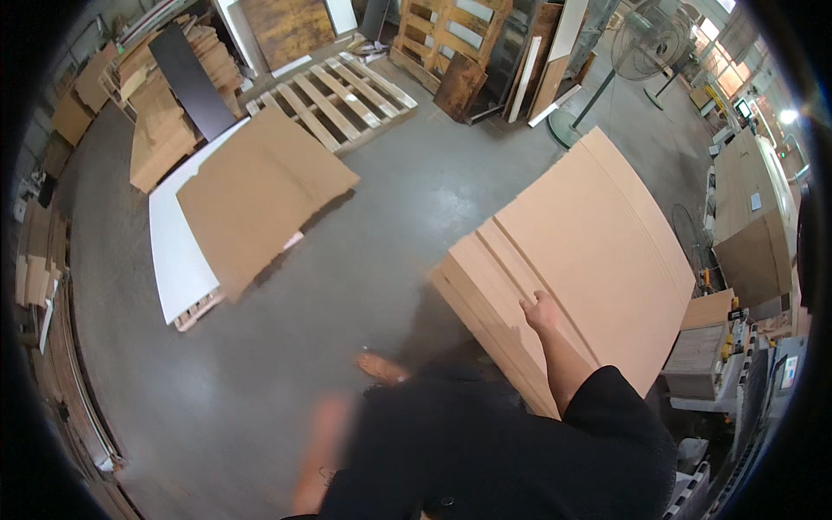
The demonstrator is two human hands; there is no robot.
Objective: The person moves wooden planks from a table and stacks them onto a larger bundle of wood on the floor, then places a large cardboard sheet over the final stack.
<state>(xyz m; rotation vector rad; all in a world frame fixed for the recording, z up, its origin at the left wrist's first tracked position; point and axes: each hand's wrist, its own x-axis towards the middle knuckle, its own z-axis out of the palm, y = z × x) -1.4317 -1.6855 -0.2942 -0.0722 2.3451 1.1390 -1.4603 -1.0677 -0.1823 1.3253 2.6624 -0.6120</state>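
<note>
One blurred left hand [332, 416] shows at lower centre, its state impossible to tell. Right of centre, the right hand [542, 312] rests half-curled on the board stack [598, 234]; whether it grips, I cannot tell. Farther, cardboard [260, 191] lies upper left, a pallet [342, 95] beyond.

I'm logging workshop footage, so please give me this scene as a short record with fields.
Right hand: right hand on the tan board stack; grip unclear
Left hand: left hand blurred, apart from the stack
Left side: brown cardboard sheet overlapping a white panel
Far side: slatted wooden pallet, standing fan
</note>
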